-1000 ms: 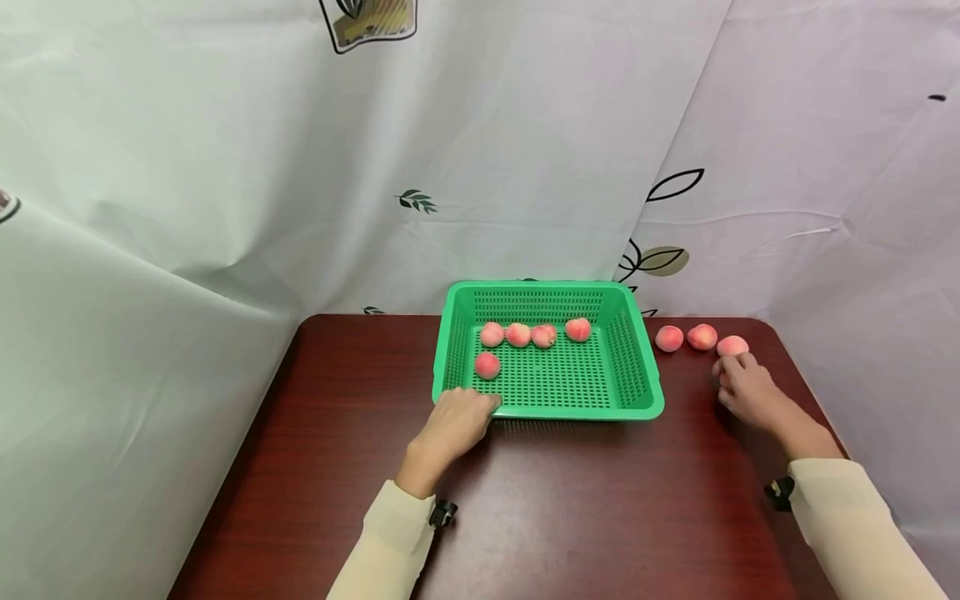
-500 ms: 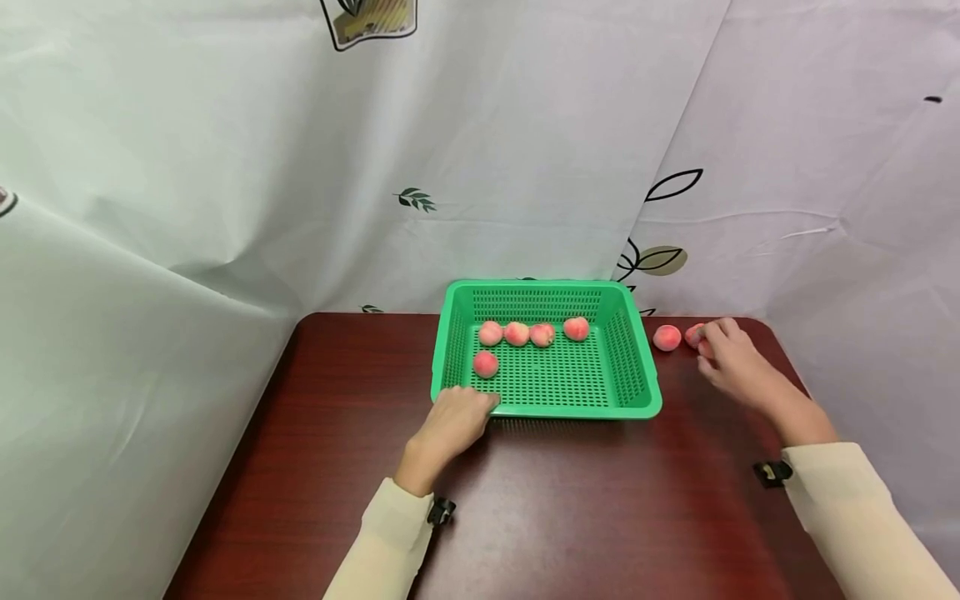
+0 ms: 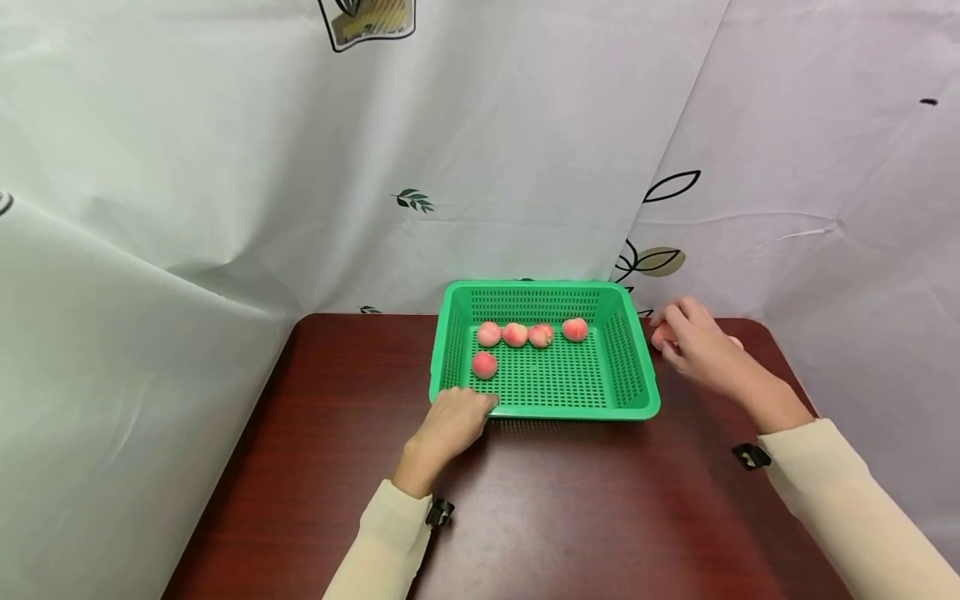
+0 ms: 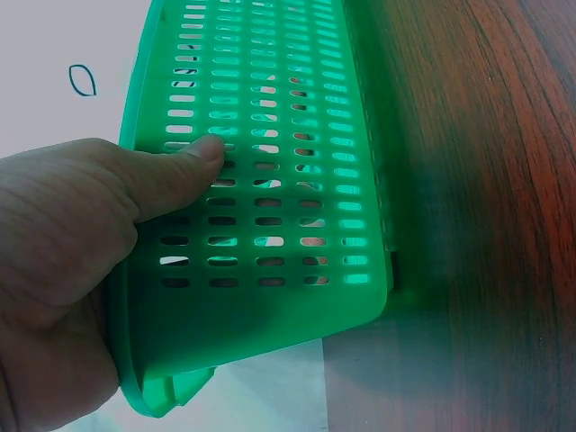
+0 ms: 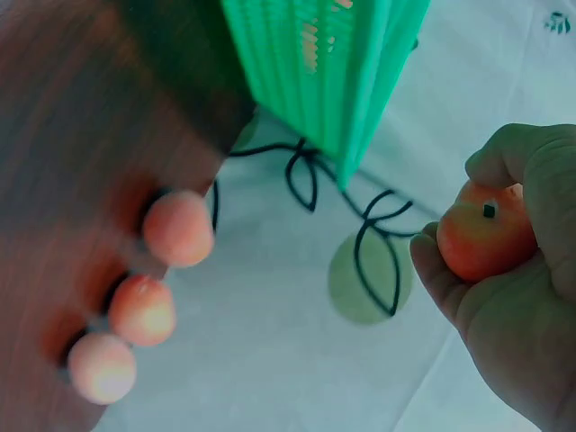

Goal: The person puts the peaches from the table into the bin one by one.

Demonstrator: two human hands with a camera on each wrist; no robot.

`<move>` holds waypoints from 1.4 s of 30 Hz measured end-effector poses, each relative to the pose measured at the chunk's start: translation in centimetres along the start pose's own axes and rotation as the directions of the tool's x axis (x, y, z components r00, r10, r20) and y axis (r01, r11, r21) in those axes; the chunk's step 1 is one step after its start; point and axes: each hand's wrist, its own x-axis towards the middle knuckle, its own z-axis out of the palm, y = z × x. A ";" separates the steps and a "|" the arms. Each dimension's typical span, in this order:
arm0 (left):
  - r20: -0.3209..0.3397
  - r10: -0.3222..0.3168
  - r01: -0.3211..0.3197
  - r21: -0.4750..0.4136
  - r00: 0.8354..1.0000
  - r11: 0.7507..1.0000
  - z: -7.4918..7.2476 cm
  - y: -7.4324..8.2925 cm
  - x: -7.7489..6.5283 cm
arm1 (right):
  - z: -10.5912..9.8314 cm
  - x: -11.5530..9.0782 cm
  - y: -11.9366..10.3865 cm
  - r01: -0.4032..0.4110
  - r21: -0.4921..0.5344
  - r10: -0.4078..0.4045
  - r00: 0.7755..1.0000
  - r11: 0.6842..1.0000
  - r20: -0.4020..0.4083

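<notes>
A green plastic basket (image 3: 543, 412) stands on the table, several peaches (image 3: 515, 335) on its slotted bottom. My left hand (image 3: 459, 421) grips the near rim toward the left corner; in the left wrist view its thumb (image 4: 184, 175) lies along the outer slotted wall, while the other fingers are hidden. Just right of the basket, my right hand (image 3: 701, 346) is raised over the table. The right wrist view shows it pinching a peach (image 5: 486, 234) between thumb and fingers, with three more peaches (image 5: 142, 310) in a slanting row on the tabletop.
The dark red-brown wooden table (image 3: 337, 433) ends at the back against a pale printed cloth (image 3: 525, 150), which also hangs along both sides. The basket stands close to this rear cloth. Both sleeves carry small black wrist cameras (image 3: 752, 456).
My right hand has moved left along the row of peaches, from its right end toward the basket. My left hand stays on the rim, and the peaches in the basket lie as before.
</notes>
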 end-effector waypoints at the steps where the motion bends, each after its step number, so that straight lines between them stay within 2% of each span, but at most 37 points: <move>1: -0.003 -0.001 0.001 -0.003 1.000 1.000 0.0 0.0 0.0 | 0.2 0.4 -0.2 0.025 0.002 -0.025 1.000 1.000 -0.011; 5: -0.012 -0.005 0.005 -0.007 1.000 1.000 0.1 0.0 0.0 | 1.2 1.9 -0.7 0.145 0.007 -0.144 0.988 0.989 -0.049; 10: -0.023 0.002 -0.002 -0.002 1.000 1.000 0.2 0.0 0.0 | 2.4 4.1 -1.5 0.263 0.015 -0.262 0.964 0.965 -0.041; 15: -0.030 0.012 -0.011 0.008 0.999 1.000 0.1 -0.1 0.0 | 3.2 6.1 -2.5 0.314 0.029 -0.314 0.949 0.949 0.009; 17: -0.034 0.014 -0.014 0.013 0.999 1.000 0.1 -0.1 0.0 | 3.4 6.8 -3.0 0.312 0.032 -0.313 0.949 0.950 0.044; 22: -0.046 0.019 -0.018 0.013 0.999 1.000 0.1 -0.1 0.1 | 3.6 8.2 -4.3 0.249 0.054 -0.255 0.953 0.967 0.165; 24: -0.043 0.018 -0.017 0.012 0.999 1.000 0.2 0.0 0.0 | 3.8 8.6 -4.8 0.228 0.062 -0.236 0.948 0.972 0.213; 32: -0.020 0.002 -0.001 0.016 1.000 1.000 0.2 -0.1 -0.3 | 6.0 9.9 -6.2 0.235 0.083 -0.249 0.904 0.968 0.346; 36: -0.022 -0.002 0.002 0.013 1.000 1.000 0.1 -0.2 -0.3 | 6.8 10.4 -6.9 0.198 0.100 -0.222 0.884 0.975 0.412; 42: -0.011 0.007 -0.007 0.011 1.000 1.000 0.0 -0.1 -0.1 | 7.8 10.9 -7.8 0.138 0.100 -0.170 0.835 0.985 0.524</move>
